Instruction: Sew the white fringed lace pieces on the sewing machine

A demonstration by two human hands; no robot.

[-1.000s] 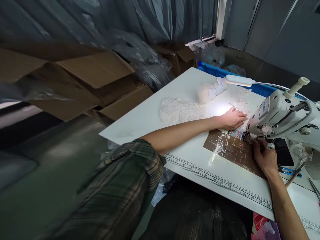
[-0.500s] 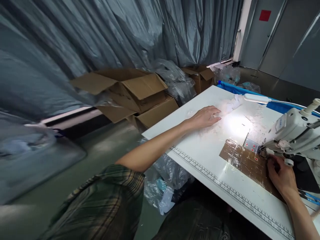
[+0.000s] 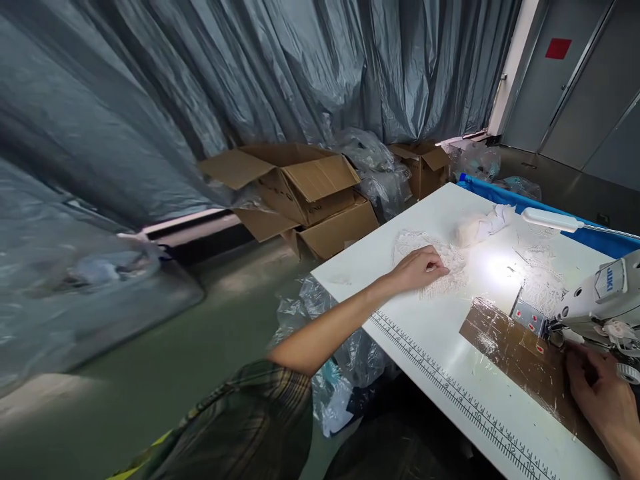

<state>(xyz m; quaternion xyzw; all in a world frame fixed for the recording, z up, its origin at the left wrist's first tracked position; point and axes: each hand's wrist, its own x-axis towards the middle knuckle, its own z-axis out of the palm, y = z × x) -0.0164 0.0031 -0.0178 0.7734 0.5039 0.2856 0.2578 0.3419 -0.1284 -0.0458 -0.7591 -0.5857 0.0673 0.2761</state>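
My left hand (image 3: 420,268) is over the white table, thumb and fingertips pinched together on a piece of cream lace (image 3: 407,245). The lace lies spread flat under and around the hand. At the right, my right hand (image 3: 600,387) rests by the needle area of a white sewing machine (image 3: 593,293). Its fingers are curled, and whatever is between the tips is hidden. Beneath that hand lies a brown taped plate (image 3: 515,353). More lace (image 3: 543,273) is bunched beside the machine's metal plate. Behind the left hand sits a crumpled white cloth bundle (image 3: 483,227).
A white lamp (image 3: 553,219) shines on the table (image 3: 350,273), which has a printed ruler along its near edge. A blue cloth (image 3: 515,197) hangs at the far edge. Open cardboard boxes (image 3: 325,183) and clear plastic bags (image 3: 370,163) stand beyond, by a grey curtain (image 3: 300,73).
My left hand has drawn back towards me from the white bundle, its fingers now pinched on lace spread on the table. My right hand stays by the needle. The view has turned left.
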